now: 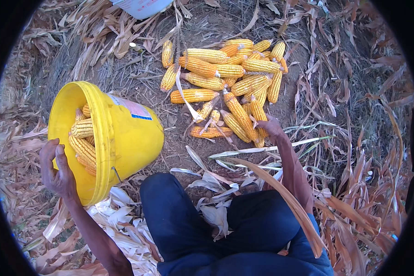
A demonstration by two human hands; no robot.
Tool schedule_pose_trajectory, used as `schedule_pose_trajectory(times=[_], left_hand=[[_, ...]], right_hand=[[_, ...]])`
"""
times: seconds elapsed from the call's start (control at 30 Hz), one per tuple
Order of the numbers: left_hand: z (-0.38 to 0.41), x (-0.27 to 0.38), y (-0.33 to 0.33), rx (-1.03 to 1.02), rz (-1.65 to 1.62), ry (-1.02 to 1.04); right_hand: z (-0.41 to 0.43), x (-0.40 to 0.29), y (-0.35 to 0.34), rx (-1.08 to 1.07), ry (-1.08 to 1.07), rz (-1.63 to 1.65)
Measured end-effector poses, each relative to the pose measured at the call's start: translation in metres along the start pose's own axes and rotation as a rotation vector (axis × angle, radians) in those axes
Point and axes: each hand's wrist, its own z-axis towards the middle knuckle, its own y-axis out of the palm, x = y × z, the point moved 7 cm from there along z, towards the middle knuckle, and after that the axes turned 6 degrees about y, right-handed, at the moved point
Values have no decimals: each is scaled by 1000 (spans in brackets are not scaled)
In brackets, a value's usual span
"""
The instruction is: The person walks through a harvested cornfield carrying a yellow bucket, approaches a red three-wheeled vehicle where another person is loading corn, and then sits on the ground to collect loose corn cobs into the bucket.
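A yellow plastic bucket [134,134] lies tilted on its side to the left, its mouth facing left, with several husked corn ears [83,146] inside. My left hand [59,170] is at the bucket's mouth, fingers apart and holding nothing. In front of me, a heap of husked yellow corn ears [227,70] lies on bare soil. My right hand [270,127] touches a corn ear [258,112] at the heap's near right edge. Its fingers are partly hidden, so a firm grip cannot be made out.
A white container [143,8] with red print shows at the top edge. Dry corn husks [120,220] and leaves cover the ground on both sides. A long dried leaf [289,203] arches across my right forearm. My bent knees [169,203] are close to the bucket.
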Motion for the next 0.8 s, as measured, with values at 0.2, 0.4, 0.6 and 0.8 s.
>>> schedule_pose_trajectory(times=[0.2, 0.4, 0.6, 0.8], left_hand=[[-25, 126, -12, 242, -640, -11], [-95, 251, 234, -396, -1336, -756], [-172, 273, 393, -807, -671, -778], [-183, 274, 431, -1063, -704, -980]], right_hand=[[1, 10, 12, -156, 46, 278], [-1, 21, 14, -214, 169, 392], [-3, 14, 22, -241, 199, 365], [6, 15, 21, -243, 206, 328]])
